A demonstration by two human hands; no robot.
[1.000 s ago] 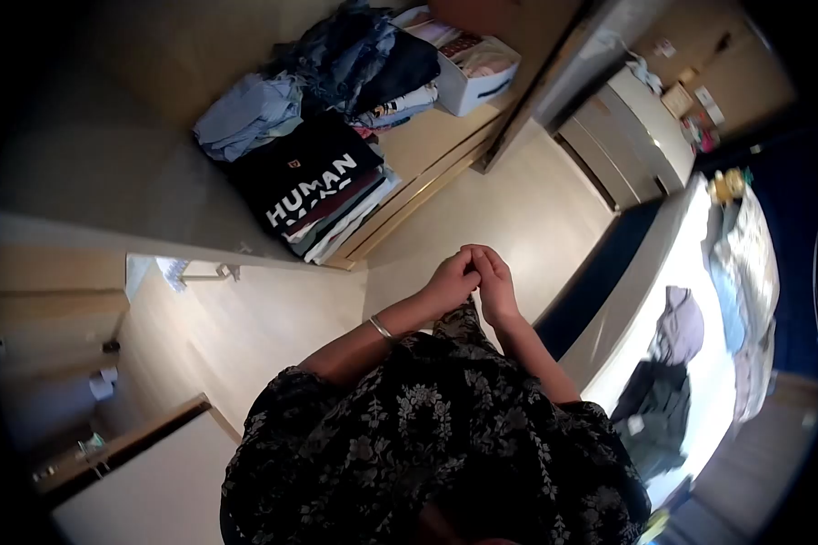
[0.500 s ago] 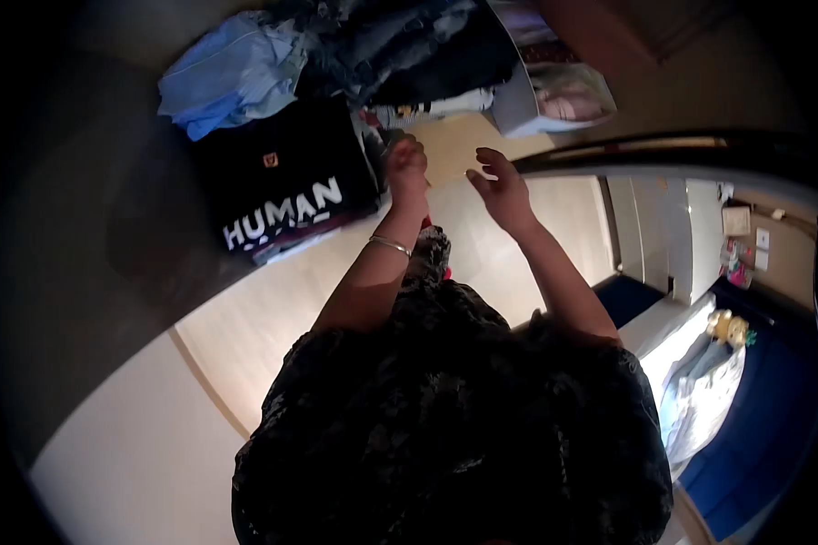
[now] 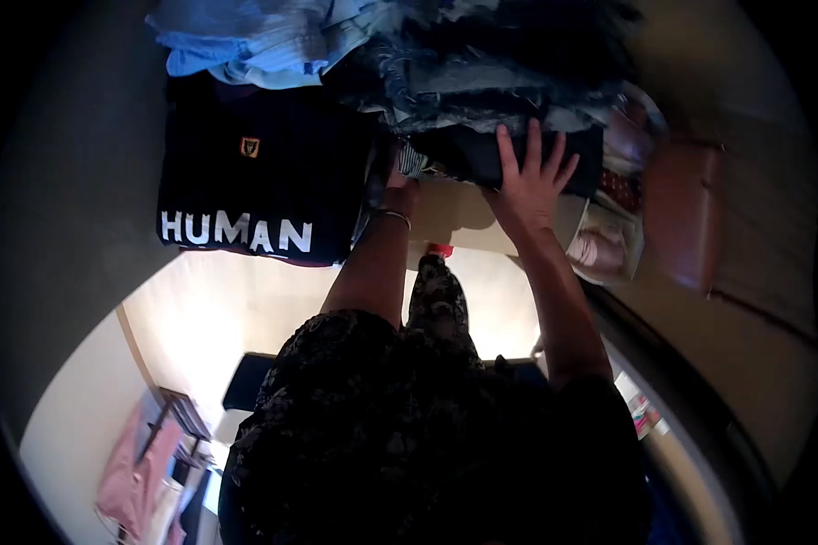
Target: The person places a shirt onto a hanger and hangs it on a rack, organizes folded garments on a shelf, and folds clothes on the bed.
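My right hand (image 3: 531, 189) lies with fingers spread on the front of a dark folded garment (image 3: 463, 150), under a pile of frayed dark jeans (image 3: 491, 77). My left hand (image 3: 400, 177) reaches in between that pile and a folded black shirt (image 3: 254, 177) with white "HUMAN" lettering. Its fingers are in shadow and mostly hidden, so I cannot tell what they touch. Just by it, a striped cloth (image 3: 412, 162) shows under the dark garment. Light blue clothes (image 3: 245, 41) are heaped behind the black shirt.
A pale box (image 3: 623, 259) with pinkish items stands at the right, beside a brown leather bag (image 3: 686, 209). A tan wooden surface (image 3: 454, 213) lies below the jeans pile. Pink clothing (image 3: 138, 468) hangs at the lower left.
My right hand has moved from the air onto the dark garment. My left hand has gone in between the piles. The view has turned and come closer to the clothes.
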